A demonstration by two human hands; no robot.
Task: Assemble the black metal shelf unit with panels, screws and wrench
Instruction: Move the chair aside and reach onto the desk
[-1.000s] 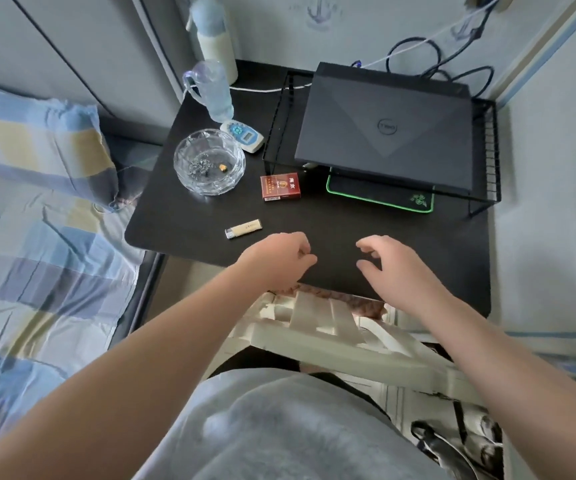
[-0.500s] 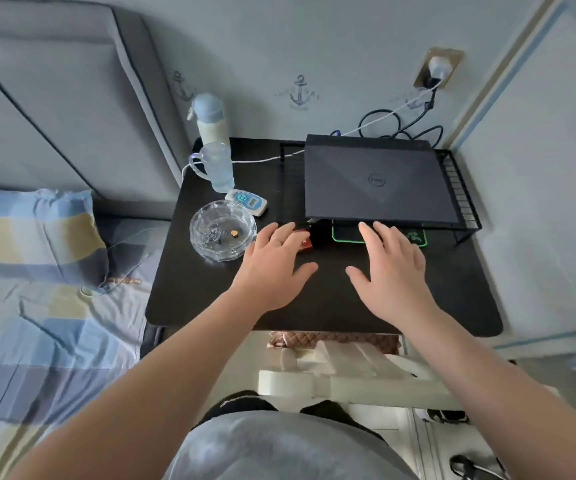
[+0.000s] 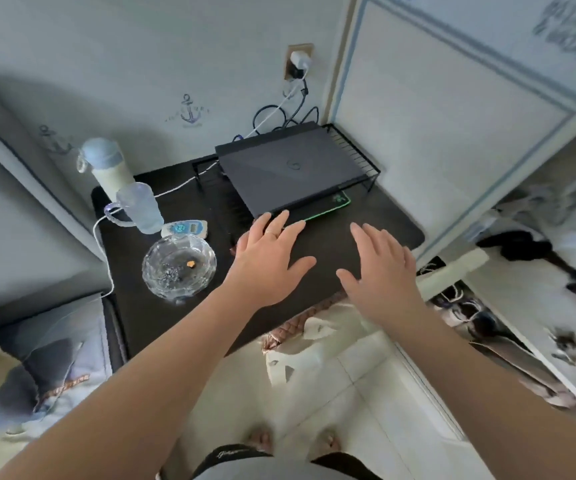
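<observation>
The black metal shelf unit (image 3: 366,161) stands at the back right of a black table (image 3: 130,258), with a closed black laptop (image 3: 290,171) lying on top of it. A green-edged mouse pad (image 3: 335,204) lies under the shelf. My left hand (image 3: 266,258) reaches forward with straight, spread fingers, its fingertips at the laptop's front edge. My right hand (image 3: 380,265) hovers over the table's right part, fingers straight, holding nothing. No screws or wrench are in view.
A glass ashtray (image 3: 179,265), a clear mug (image 3: 141,207), a pale bottle (image 3: 106,168) and a small white-blue device (image 3: 184,229) sit on the table's left. Cables run to a wall socket (image 3: 298,60). A bed lies at left; a white wardrobe (image 3: 453,116) stands at right.
The view has risen and tilted as I stand up. Both hands went from curled near the table's front edge to flat and reaching toward the laptop. The chair has left the view.
</observation>
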